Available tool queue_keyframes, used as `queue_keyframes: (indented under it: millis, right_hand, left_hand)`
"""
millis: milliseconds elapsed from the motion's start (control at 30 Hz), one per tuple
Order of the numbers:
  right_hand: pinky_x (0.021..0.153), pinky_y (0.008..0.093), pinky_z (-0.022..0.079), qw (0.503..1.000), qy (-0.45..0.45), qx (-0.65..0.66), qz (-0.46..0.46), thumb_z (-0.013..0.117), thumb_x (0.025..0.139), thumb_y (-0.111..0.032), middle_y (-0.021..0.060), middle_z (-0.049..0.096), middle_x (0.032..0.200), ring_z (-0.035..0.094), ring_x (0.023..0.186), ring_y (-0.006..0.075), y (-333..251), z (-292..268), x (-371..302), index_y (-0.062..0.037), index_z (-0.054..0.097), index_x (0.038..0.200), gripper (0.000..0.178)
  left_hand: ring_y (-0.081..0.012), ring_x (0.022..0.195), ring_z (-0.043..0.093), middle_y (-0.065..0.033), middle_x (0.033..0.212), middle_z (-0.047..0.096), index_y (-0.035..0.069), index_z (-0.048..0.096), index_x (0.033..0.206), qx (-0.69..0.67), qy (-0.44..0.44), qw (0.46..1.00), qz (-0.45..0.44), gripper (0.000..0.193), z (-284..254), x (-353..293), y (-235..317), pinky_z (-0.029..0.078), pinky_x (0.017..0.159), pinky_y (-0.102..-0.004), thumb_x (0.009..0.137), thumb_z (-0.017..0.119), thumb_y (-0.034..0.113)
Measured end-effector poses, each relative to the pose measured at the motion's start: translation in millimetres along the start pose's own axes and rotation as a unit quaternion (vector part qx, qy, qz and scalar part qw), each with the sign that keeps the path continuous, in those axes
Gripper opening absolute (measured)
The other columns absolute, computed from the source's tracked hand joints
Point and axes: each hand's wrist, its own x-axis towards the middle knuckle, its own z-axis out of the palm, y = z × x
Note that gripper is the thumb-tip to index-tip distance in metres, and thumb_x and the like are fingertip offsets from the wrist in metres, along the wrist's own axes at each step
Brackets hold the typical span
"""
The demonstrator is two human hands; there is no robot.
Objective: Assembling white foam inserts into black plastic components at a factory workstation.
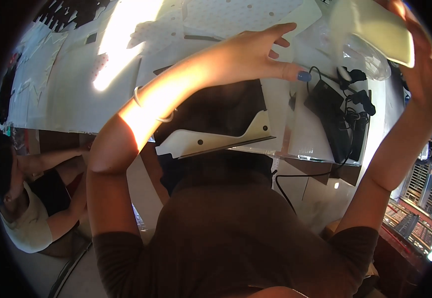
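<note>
My right hand (423, 67), at the upper right edge, grips a pale yellow, block-like piece with rounded corners (384, 32); its exact kind is unclear. My left hand (263, 55) stretches over the table with fingers apart and nothing in them. Below its thumb lie a black power adapter (327, 102) and a tangle of black cables (352, 107). Right in front of my body sits a dark panel (216, 107) with a white curved-edge plate (216, 142) that has two dark holes. A clear plastic piece (367, 59) shows beneath the yellow one.
A white-covered table (77, 99) spreads ahead, with strong sunlight across its left part. Dotted white sheets (216, 15) lie at the far side. A seated person (32, 198) is at my left. A black cable (300, 175) hangs off the table's near edge.
</note>
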Motion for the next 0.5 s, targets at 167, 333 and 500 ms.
queue_keyframes:
  millis: [167,333,500]
  right_hand:
    - [0.105,0.0386,0.035,0.937,-0.042,0.346,0.029,0.053,0.095,-0.033,0.0138,0.049,0.131,0.048,0.122,0.032,30,116,49,-0.0041,0.037,0.139,0.055]
    - [0.083,0.031,0.046,0.981,-0.078,-0.167,0.058,0.056,0.089,-0.015,0.0054,0.063,0.089,0.059,0.085,0.0163,52,117,35,-0.0001,0.06,0.099,0.018]
    - [0.08,0.0312,0.047,0.954,-0.046,-0.296,0.027,0.068,0.074,-0.001,0.0071,0.061,0.09,0.058,0.089,0.0232,144,156,-4,-0.0048,0.063,0.101,0.028]
  left_hand:
    - [-0.0162,0.096,0.062,-0.0095,0.107,0.061,-0.002,0.055,0.113,-0.272,0.222,0.936,-0.041,0.029,22,-60,0,0.052,0.08,-0.0321,0.092,0.054,0.019]
    - [-0.028,0.091,0.064,-0.0164,0.107,0.061,-0.004,0.052,0.114,-0.27,0.348,0.898,-0.006,0.028,-9,-139,-44,0.053,0.081,-0.0436,0.094,0.048,0.015]
    - [-0.0275,0.09,0.063,-0.0162,0.102,0.059,-0.005,0.046,0.116,-0.335,0.37,0.866,0.005,0.026,-20,-178,-43,0.053,0.081,-0.0417,0.092,0.047,0.005]
